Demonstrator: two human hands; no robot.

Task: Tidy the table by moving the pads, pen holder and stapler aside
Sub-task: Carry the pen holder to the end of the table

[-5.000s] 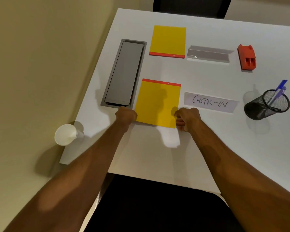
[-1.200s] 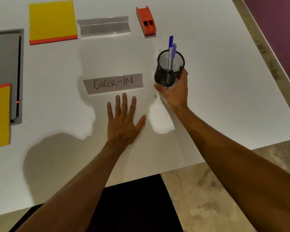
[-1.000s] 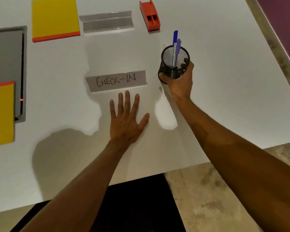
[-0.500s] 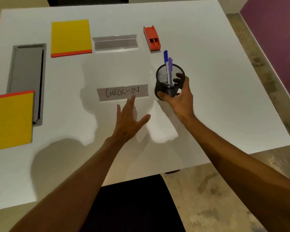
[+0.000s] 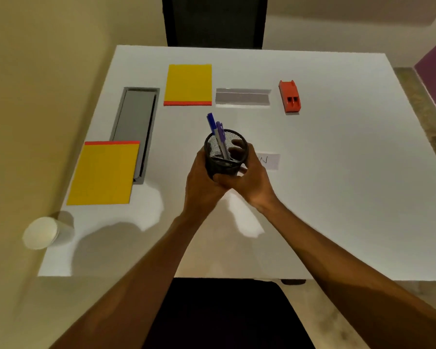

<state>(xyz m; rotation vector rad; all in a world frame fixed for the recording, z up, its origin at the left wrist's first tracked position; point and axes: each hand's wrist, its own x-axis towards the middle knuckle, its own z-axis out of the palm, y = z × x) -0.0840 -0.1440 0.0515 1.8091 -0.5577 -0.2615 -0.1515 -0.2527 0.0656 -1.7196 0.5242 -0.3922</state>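
Both the left hand point(image 5: 201, 183) and right hand point(image 5: 252, 182) were wrapped around the black mesh pen holder point(image 5: 225, 153), held above the middle of the white surface point(image 5: 337, 197) with 2 pens point(image 5: 218, 133) inside.

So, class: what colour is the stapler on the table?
Orange-red stapler, clearest in the head view.

My two arms are coming up from the lower corners of the frame toward the middle, and they're bare all the way, with no sleeve, cuff or band in view. My left hand point(image 5: 202, 181) and right hand point(image 5: 250, 177) are uncovered too: no glove, ring or watch that I can see. At the bottom centre there's dark, near-black fabric, too shadowed to make out.
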